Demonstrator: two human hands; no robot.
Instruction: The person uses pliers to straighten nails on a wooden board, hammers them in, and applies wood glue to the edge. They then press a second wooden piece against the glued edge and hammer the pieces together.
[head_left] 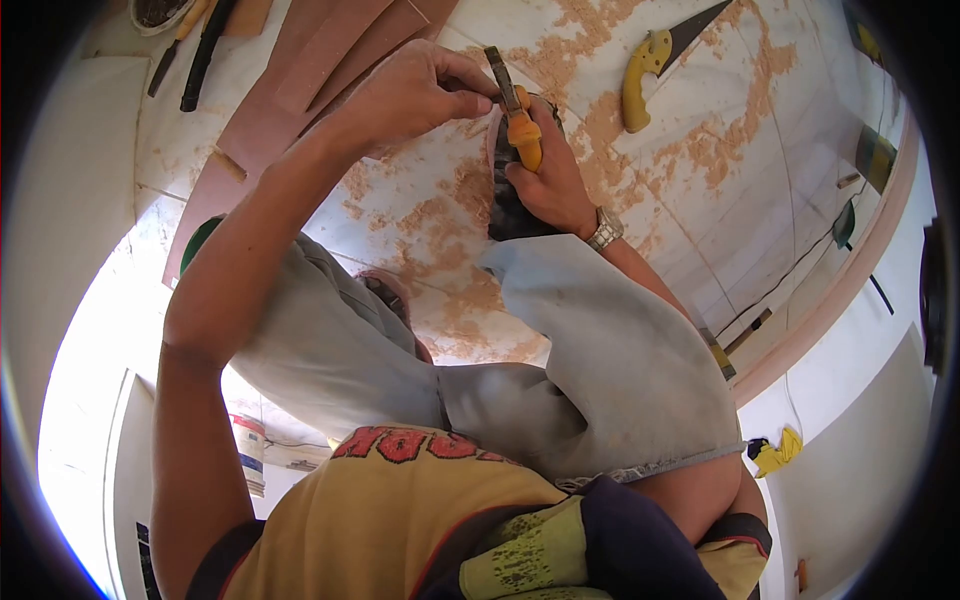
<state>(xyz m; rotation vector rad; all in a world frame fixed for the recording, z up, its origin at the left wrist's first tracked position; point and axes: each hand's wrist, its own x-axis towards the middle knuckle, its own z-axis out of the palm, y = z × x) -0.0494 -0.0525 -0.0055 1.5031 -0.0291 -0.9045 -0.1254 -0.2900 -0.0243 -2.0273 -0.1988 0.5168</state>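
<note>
Gripping a yellow-handled tool is the right hand (left hand beside).

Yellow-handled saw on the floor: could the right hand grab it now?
Probably not straight away: the right hand is holding an orange-handled tool. Otherwise the way looks free, with the saw lying uncovered to its right.

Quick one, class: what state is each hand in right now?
Left hand: curled beside the orange-handled tool; whether it grips anything cannot be told.
Right hand: closed, holding the orange-handled tool.
</note>
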